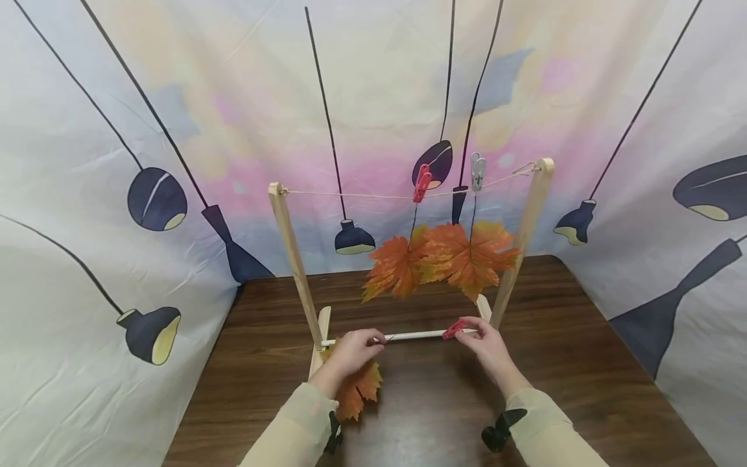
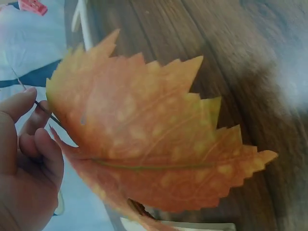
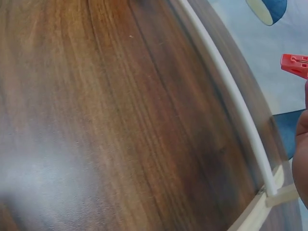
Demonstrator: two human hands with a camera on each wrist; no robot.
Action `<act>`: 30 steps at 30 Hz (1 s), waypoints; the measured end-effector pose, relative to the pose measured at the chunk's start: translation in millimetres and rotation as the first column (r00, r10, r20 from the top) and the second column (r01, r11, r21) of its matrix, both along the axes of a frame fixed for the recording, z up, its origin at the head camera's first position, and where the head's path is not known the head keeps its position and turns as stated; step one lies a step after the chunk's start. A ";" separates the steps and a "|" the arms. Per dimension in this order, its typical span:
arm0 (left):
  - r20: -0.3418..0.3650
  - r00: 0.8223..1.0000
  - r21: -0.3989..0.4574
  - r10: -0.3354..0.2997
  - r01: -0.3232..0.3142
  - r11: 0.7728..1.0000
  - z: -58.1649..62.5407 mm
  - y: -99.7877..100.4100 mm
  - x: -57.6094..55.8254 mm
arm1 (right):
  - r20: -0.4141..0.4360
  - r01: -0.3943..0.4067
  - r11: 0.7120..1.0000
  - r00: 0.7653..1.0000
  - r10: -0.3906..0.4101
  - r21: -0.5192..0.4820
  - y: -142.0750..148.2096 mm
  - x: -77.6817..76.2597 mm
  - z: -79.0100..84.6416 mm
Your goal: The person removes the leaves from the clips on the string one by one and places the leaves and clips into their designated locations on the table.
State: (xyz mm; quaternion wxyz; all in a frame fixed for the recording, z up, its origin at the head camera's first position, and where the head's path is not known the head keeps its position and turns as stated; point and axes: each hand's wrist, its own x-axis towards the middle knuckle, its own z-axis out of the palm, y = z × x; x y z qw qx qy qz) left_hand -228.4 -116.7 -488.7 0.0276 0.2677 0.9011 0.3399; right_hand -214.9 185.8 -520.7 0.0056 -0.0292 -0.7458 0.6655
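One orange leaf [image 2: 154, 139] is over the table [image 1: 432, 395], its stem [image 2: 52, 118] pinched by the left hand [image 1: 351, 351]. Hands apart; right hand [image 1: 489, 347] pinches a red clothespin [image 1: 452, 329] below the string [image 1: 350, 194].

Wooden frame [image 1: 297, 266] on brown table [image 1: 420, 402]

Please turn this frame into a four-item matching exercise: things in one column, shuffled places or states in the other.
1. left hand
2. grey clothespin
3. right hand
4. white rod

A. holds a red clothespin
B. runs low between the wooden posts
C. pinches the stem of a leaf
D. on the string

Pairs: 1-C, 2-D, 3-A, 4-B
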 end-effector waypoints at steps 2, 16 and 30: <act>0.017 1.000 0.006 0.008 -0.008 1.000 -4.2 -3.4 -1.2 | -0.002 -0.002 1.000 1.000 0.002 0.010 0.7 1.1 -3.0; 0.020 1.000 -0.042 -0.013 0.013 0.999 -20.9 -8.8 -8.7 | 0.010 -0.018 1.000 1.000 0.017 0.013 8.4 4.0 -22.1; 0.010 1.000 -0.052 -0.005 0.006 0.999 -42.1 -9.4 -10.0 | 0.099 0.013 0.996 0.995 -0.022 0.089 10.6 10.4 -44.3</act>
